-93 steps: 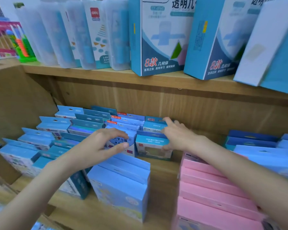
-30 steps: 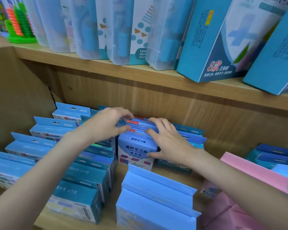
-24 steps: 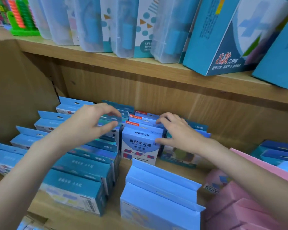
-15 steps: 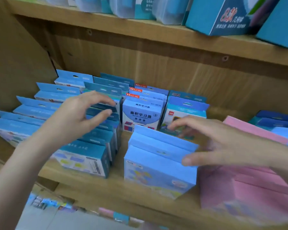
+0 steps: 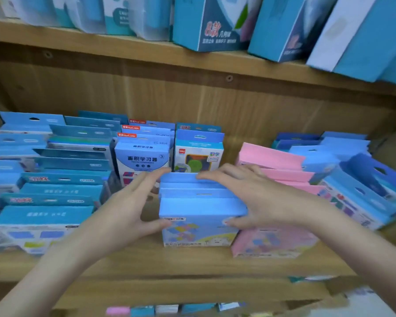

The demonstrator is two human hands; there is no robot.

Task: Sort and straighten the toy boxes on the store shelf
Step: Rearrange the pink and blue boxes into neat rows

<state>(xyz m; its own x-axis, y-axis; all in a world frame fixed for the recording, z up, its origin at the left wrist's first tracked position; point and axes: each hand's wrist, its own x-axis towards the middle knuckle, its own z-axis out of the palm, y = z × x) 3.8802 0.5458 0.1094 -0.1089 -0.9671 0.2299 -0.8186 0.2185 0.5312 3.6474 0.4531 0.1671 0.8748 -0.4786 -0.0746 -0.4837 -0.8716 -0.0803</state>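
1. Head view, hands: the left hand (image 5: 124, 209) and right hand (image 5: 258, 197) bracket the light-blue box stack (image 5: 199, 202) at the front middle of the lower shelf (image 5: 192, 264). The fingers of both are spread wide, and each thumb presses a front corner.
2. Head view, risk: uneven squeezing could skew the stack or shove it into the area-learning box (image 5: 142, 156) behind. The pink boxes (image 5: 274, 170) touching its right side might be dragged askew.
3. Head view, count: two hands; about three light-blue boxes in the held stack, and at least three pink ones. The blurred teal rows (image 5: 62, 179) at left cannot be counted reliably.
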